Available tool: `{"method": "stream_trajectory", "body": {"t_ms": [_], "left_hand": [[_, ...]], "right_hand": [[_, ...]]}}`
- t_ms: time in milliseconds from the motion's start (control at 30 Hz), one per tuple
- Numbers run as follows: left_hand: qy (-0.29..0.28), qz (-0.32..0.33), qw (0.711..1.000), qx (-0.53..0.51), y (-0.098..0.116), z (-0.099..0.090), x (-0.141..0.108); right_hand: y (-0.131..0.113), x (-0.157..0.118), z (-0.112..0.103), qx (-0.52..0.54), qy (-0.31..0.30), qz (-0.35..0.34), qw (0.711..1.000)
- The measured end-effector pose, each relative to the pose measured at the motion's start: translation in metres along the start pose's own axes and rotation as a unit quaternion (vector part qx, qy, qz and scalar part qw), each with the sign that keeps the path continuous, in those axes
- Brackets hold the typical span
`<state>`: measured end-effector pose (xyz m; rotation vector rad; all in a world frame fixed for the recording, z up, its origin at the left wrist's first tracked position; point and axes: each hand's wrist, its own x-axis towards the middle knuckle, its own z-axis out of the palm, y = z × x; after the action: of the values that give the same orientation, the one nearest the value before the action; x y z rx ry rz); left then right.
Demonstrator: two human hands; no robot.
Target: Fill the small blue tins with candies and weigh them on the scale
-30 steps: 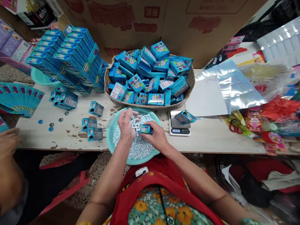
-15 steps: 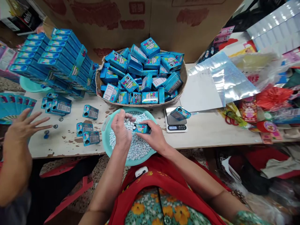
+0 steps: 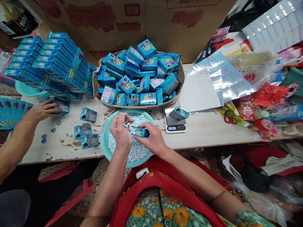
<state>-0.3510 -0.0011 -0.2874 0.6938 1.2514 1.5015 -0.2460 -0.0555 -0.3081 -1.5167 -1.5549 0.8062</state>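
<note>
Over a turquoise bowl [image 3: 105,148] of pale blue candies [image 3: 138,151], my right hand [image 3: 153,138] grips a small blue box [image 3: 141,132] lying nearly level, its end facing left. My left hand [image 3: 121,132] is cupped around some candies [image 3: 129,126] at that end of the box. To the right, another blue box [image 3: 179,113] rests tilted on a small digital scale [image 3: 176,128]. Several blue boxes with round holes stand left of the bowl, among them one box [image 3: 88,114] near the carton.
A cut-down carton [image 3: 181,91] full of blue boxes is behind the bowl. Stacked blue boxes [image 3: 59,60] rise at the left, where another person's hand [image 3: 42,110] touches a box. White sheets [image 3: 201,91] and colourful packaging [image 3: 265,94] lie right.
The other person's hand has moved right and up onto the boxes near the stack. My hands keep their places over the bowl, with the held box slightly lower. The whole view has shifted a little.
</note>
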Motion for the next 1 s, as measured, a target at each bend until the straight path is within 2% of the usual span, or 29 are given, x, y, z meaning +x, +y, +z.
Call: {"method": "stream_trajectory", "body": {"t_ms": [233, 367, 433, 533, 567, 633, 667, 733, 833, 900, 933, 1000], "left_hand": [[-0.035, -0.014, 0.999, 0.011, -0.005, -0.001, -0.006], [-0.041, 0.002, 0.999, -0.032, 0.004, 0.002, -0.013], [-0.069, 0.002, 0.996, -0.052, 0.010, 0.000, -0.011], [-0.097, -0.010, 0.994, -0.047, 0.006, -0.015, 0.008], [-0.082, 0.000, 0.996, -0.022, -0.001, -0.022, 0.019], [-0.044, 0.045, 0.994, 0.092, -0.024, -0.038, 0.044], [-0.037, 0.065, 0.983, 0.166, -0.039, -0.045, 0.054], [-0.070, 0.090, 0.949, 0.294, -0.069, -0.052, 0.069], [-0.153, 0.129, 0.866, 0.457, -0.104, -0.049, 0.068], [-0.216, 0.144, 0.786, 0.561, -0.113, -0.044, 0.058], [-0.244, 0.142, 0.757, 0.589, -0.115, -0.043, 0.052], [-0.284, 0.134, 0.724, 0.614, -0.113, -0.046, 0.042]], "right_hand": [[0.007, -0.001, 0.002, 0.008, 0.005, 0.024, 1.000], [0.005, -0.003, 0.002, 0.033, 0.003, 0.000, 0.999], [0.009, -0.003, 0.006, 0.054, 0.005, -0.015, 0.998], [0.020, -0.002, 0.011, 0.093, 0.005, -0.003, 0.996], [0.023, -0.002, 0.010, 0.108, 0.006, 0.005, 0.994], [0.024, -0.005, 0.003, 0.132, 0.014, 0.012, 0.991], [0.024, -0.007, -0.002, 0.140, 0.022, 0.009, 0.990], [0.020, -0.012, -0.013, 0.145, 0.039, -0.001, 0.989], [0.015, -0.015, -0.024, 0.144, 0.051, 0.011, 0.988], [0.014, -0.014, -0.026, 0.152, 0.052, 0.016, 0.987], [0.014, -0.012, -0.025, 0.154, 0.053, 0.015, 0.987], [0.016, -0.007, -0.022, 0.145, 0.054, 0.013, 0.988]]}}
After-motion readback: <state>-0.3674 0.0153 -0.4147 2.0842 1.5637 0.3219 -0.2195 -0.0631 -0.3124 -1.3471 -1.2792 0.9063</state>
